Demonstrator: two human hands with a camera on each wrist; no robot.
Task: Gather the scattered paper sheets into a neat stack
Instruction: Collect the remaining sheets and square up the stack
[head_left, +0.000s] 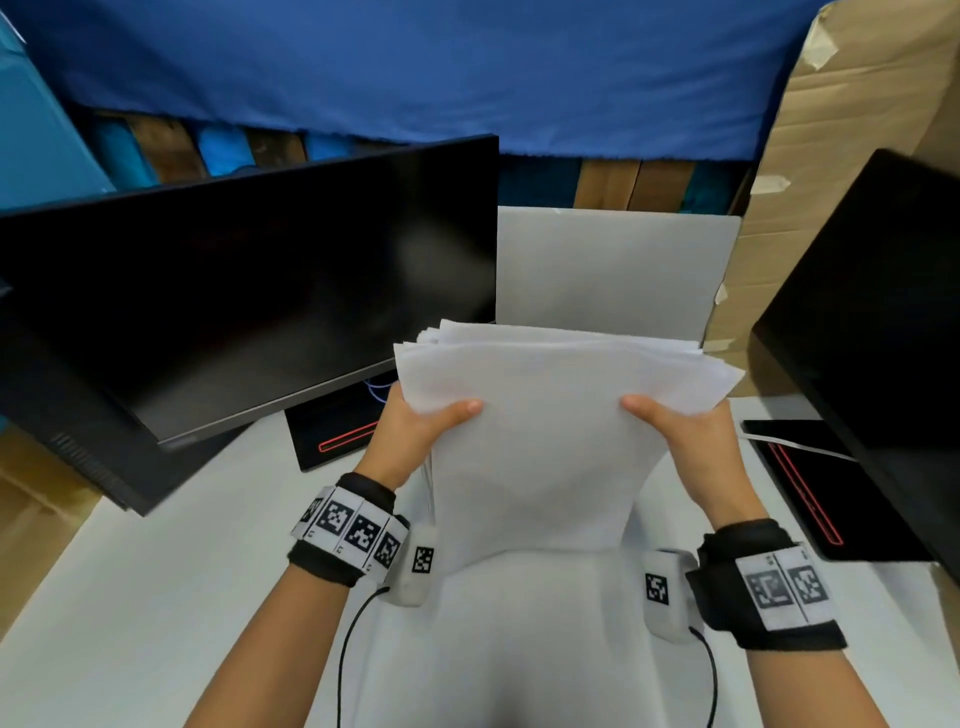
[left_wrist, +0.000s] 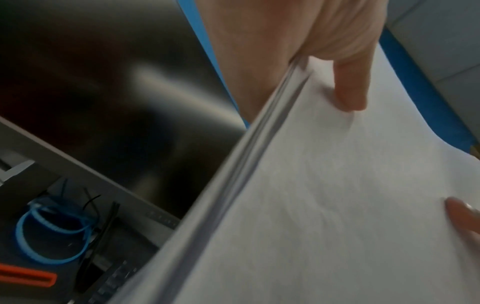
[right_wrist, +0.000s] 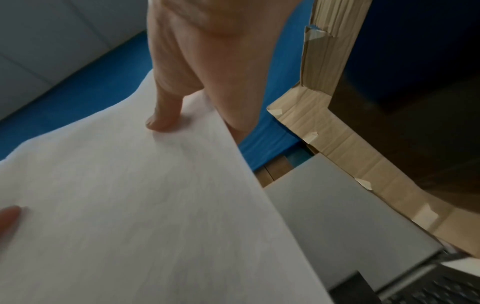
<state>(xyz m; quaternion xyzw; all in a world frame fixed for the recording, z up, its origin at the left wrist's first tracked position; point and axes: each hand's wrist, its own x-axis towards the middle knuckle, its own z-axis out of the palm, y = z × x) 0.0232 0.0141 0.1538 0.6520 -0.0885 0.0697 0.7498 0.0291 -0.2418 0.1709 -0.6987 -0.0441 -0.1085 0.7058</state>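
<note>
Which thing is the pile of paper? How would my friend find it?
Look at the white desk between two black monitors. Right in the middle, the left hand and right hand hold up the stack of white paper sheets. It's the only thing off the desk, its far edges fanned unevenly.

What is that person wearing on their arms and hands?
The hands are bare. Each wrist has a black band wrapped with white strips of black square code markers, plus a small white box bearing one marker, with a thin black cable trailing back.
</note>
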